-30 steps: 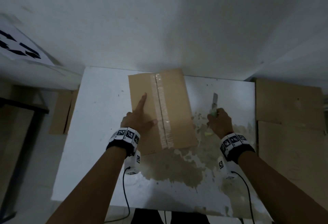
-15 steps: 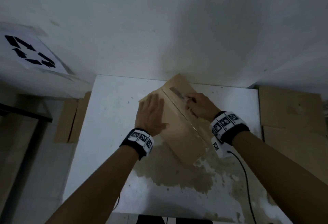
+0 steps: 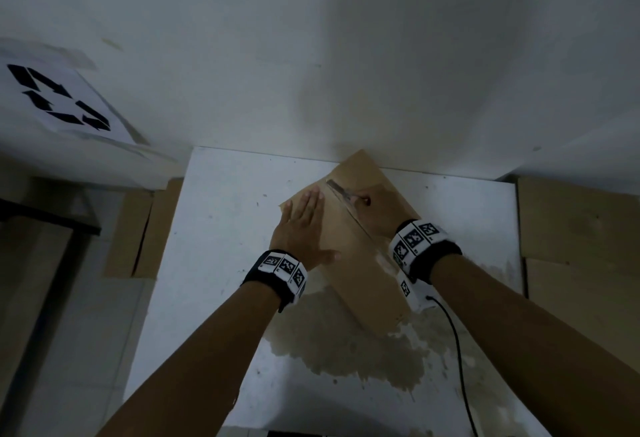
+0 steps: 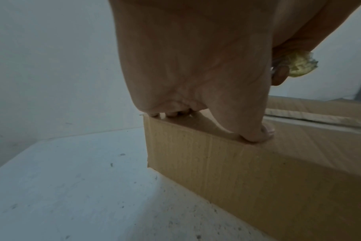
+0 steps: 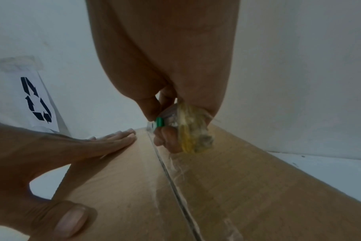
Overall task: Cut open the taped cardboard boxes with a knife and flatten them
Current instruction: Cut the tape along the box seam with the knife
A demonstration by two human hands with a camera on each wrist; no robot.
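Far left: a recycling sign point(image 3: 57, 99) taped to the wall point(image 3: 311, 38), one only, also visible in the right wrist view point(image 5: 36, 99). Below it, flat cardboard point(image 3: 142, 229) leaning beside the table point(image 3: 214, 229), count unclear in the gloom. On the white table, one box point(image 3: 360, 263), turned diagonally, far corner touching the wall; near corner over a brown worn patch point(image 3: 346, 350). Flat on the box's left flap: left hand point(image 3: 301, 225), fingers straight and together, thumb spread toward the tape seam point(image 3: 363, 232); seen from the left wrist camera, fingertips point(image 4: 258, 135) pressing on the top edge of the box point(image 4: 237, 171), most of the top hidden behind the palm. Along the seam, a knife point(image 3: 341, 191) gripped by the right hand point(image 3: 381, 208), fingers curled tight round the handle, blade laid over the far end of the tape. Blade tip hard to make out; depth in the tape not discernible. In the right wrist view, green slider point(image 5: 160, 122) showing between the fingers, yellowish crumpled tape point(image 5: 194, 130) bunched against the handle, hiding much of it. Far right: more flat cardboard point(image 3: 575, 229) stacked beside the table, cut off by the frame edge, sheets not countable. One black cable point(image 3: 457, 350) trailing from the right wristband point(image 3: 419, 246).
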